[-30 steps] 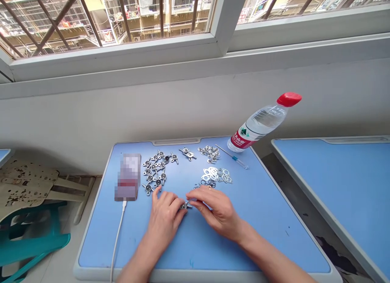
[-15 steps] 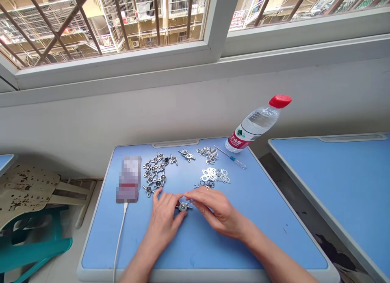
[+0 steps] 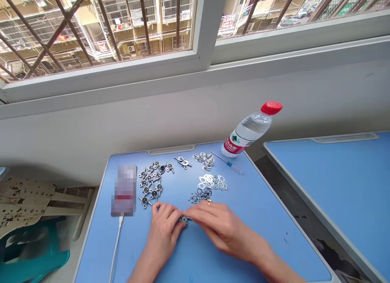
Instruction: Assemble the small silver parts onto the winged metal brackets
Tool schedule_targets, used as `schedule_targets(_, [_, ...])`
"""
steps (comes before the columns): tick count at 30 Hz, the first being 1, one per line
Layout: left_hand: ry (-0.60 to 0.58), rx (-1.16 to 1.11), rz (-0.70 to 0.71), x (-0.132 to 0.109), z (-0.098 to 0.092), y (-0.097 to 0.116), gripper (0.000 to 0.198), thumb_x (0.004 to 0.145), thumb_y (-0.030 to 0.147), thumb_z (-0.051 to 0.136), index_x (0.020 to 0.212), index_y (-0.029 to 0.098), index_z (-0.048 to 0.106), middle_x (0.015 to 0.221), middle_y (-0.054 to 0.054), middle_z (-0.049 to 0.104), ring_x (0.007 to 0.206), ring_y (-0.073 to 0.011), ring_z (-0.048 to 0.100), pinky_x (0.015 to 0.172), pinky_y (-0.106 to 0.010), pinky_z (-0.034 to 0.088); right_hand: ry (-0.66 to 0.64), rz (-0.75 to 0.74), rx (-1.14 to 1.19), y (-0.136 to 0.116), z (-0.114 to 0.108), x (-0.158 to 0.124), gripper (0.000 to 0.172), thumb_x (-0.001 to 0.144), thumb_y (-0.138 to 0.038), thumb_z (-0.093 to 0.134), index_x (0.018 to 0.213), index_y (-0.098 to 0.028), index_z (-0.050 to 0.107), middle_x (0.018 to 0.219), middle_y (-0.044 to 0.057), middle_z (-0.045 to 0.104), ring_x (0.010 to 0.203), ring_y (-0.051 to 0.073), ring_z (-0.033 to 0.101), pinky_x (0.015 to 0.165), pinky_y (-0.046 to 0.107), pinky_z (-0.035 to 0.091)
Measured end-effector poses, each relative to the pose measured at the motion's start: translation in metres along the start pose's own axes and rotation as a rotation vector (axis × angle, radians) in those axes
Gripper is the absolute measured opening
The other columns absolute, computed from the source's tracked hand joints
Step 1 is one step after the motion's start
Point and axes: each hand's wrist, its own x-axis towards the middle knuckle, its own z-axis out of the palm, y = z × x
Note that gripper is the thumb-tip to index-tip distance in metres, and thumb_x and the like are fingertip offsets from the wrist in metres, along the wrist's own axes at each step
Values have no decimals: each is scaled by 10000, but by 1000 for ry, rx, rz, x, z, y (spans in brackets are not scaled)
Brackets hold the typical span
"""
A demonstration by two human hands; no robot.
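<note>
Right hand (image 3: 224,230) has closed over the metal piece (image 3: 183,219).

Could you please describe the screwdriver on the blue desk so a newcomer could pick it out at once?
On the blue desk under the window, find the red-capped water bottle at the far edge. Beside its base lies a slim screwdriver with a blue-and-clear handle, the only long tool among the small metal parts.
</note>
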Motion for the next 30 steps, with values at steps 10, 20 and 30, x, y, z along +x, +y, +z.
schedule_targets(10, [-65,-37,-21,-1,-3,-1,153,946,113,491,992,228,581,860,-5,610,820,-181,558,872,-382,393,10,42,34,-1,-3,2,392,924,-11,355,1212,-154,578,1017,101,711,904,190,665,719,313,570])
schedule_targets(20, [-83,-27,-29,-1,-1,-3,169,902,86,562,1015,211,549,856,-11,620,818,-198,560,815,-356,380,54,37,74,4,2,-1,348,956,-54,392,1226,-176,573,1012,90,716,880,188,671,715,316,565])
schedule_targets(30, [-143,-33,-24,1,-6,-2,78,930,151,578,980,212,574,880,-9,619,851,-191,548,846,-361,365,59,36,48,7,3,-1,292,951,-61,381,1081,-173,618,859,74,683,755,171,626,630,284,516])
